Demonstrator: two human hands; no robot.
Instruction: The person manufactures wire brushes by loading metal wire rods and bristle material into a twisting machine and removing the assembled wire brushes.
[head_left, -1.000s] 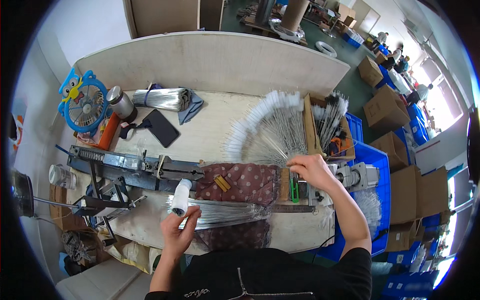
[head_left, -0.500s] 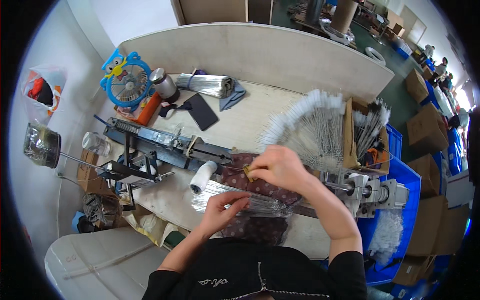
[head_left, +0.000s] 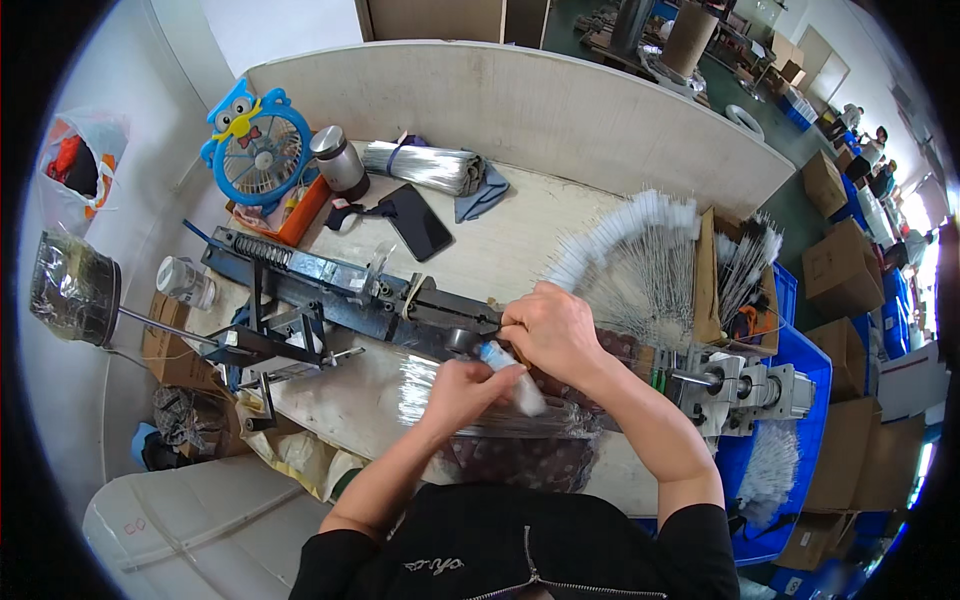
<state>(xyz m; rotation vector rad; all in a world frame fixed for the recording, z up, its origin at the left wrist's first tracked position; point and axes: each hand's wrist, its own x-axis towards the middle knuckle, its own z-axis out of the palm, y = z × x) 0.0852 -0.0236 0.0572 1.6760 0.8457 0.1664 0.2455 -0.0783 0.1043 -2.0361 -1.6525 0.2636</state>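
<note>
My left hand [head_left: 465, 395] is closed with its thumb and fingers against a white roll [head_left: 526, 392] with a blue end, held slanting between my hands. Just above, my right hand [head_left: 552, 328] pinches at the end of the bench machine's dark rail [head_left: 450, 301]. A small brownish-yellow bit shows under its fingers; what they grip is mostly hidden. Below my hands, thin silvery wires [head_left: 418, 390] lie in a bundle over a dotted maroon cloth [head_left: 520, 460].
White-tipped wire brushes [head_left: 650, 250] fan out at the right beside a cardboard box [head_left: 707, 290]. A metal shaft mechanism [head_left: 740, 385] stands at the right end, next to a blue bin [head_left: 825, 400]. A phone [head_left: 416, 222], flask [head_left: 339, 162] and blue fan [head_left: 262, 155] sit at the back left.
The white roll has moved right from beside the rail to between my hands. My left hand has risen onto it, and my right hand has shifted slightly right.
</note>
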